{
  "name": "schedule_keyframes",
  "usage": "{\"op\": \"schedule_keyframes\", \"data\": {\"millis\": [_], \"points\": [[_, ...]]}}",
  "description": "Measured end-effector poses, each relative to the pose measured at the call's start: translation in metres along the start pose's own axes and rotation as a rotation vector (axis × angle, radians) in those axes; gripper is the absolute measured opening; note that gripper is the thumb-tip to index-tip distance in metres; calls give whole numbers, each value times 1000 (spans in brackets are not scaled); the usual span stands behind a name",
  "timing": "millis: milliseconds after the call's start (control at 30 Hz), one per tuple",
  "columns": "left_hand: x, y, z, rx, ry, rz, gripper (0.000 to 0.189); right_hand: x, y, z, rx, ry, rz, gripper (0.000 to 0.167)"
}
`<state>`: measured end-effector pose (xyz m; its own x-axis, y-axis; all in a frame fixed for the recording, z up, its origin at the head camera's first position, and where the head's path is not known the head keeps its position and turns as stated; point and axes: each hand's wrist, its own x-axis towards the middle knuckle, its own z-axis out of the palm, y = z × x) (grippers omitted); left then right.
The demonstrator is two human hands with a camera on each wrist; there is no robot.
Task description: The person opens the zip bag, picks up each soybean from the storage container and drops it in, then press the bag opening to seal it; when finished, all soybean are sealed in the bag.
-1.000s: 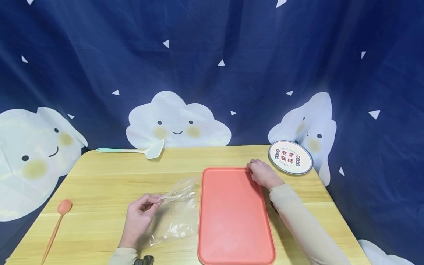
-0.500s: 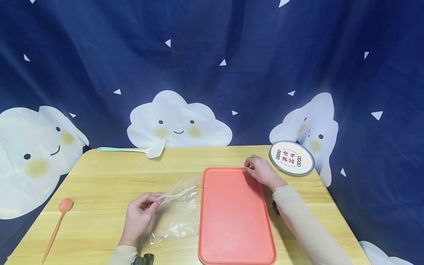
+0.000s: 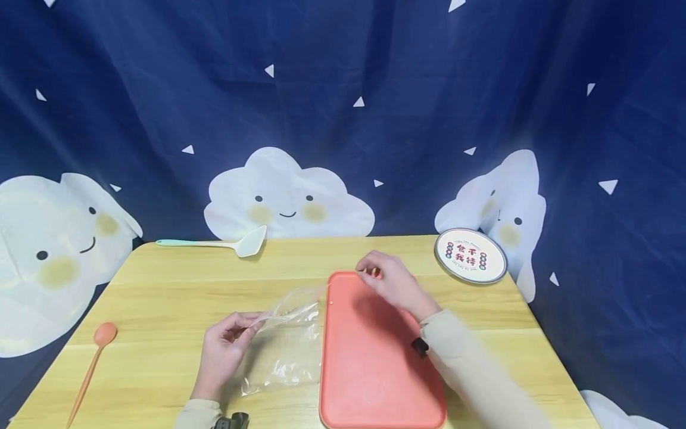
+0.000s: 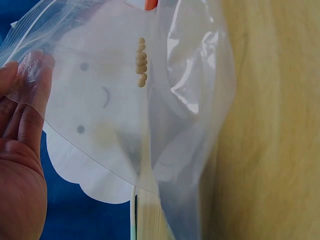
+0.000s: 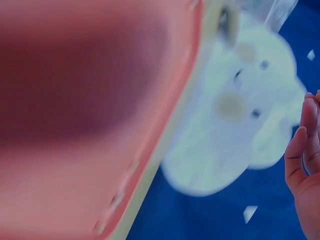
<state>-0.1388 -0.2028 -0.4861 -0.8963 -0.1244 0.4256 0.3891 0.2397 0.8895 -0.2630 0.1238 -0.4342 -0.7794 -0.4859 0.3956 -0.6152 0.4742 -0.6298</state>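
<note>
My left hand (image 3: 227, 351) pinches the mouth of a clear zip bag (image 3: 292, 360) between thumb and fingers, left of the red tray (image 3: 364, 372). In the left wrist view several round beige soybeans (image 4: 141, 65) show through the bag's film in a short row. Over the tray's far end is my right hand (image 3: 393, 283), fingers bent and tips together around a tiny soybean-like bit mostly hidden by them. One soybean (image 3: 331, 302) sits at the tray's left rim. Blurred pale soybeans (image 5: 117, 199) lie along the tray's edge in the right wrist view.
An oval white plate (image 3: 471, 256) with printed characters stands at the table's back right. A white spatula (image 3: 249, 243) with a mint handle lies along the back edge. On the left rests an orange spoon (image 3: 104, 335). A blue cloud-patterned curtain (image 3: 321, 107) hangs behind.
My right hand has left the tray's far right corner and moved left over the tray, toward the bag. The left hand keeps its hold on the bag, nearly still.
</note>
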Motion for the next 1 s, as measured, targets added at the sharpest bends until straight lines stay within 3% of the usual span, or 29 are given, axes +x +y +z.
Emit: {"op": "schedule_keyframes", "data": {"millis": [300,500,600,767,1000], "points": [[0,2,-1,21,19,-14,22,13,-52,47,158,-109,-53,8],[-1,-2,-1,1,-2,47,22,21,-62,81,171,-110,-105,5],[-1,-2,0,-15,-11,45,21,22,-63,92,153,-144,-113,7],[-1,0,-1,-16,-17,31,19,23,-65,97,86,-190,-118,10],[-2,-2,0,-4,17,11,21,18,-59,78,106,-150,-80,10]]}}
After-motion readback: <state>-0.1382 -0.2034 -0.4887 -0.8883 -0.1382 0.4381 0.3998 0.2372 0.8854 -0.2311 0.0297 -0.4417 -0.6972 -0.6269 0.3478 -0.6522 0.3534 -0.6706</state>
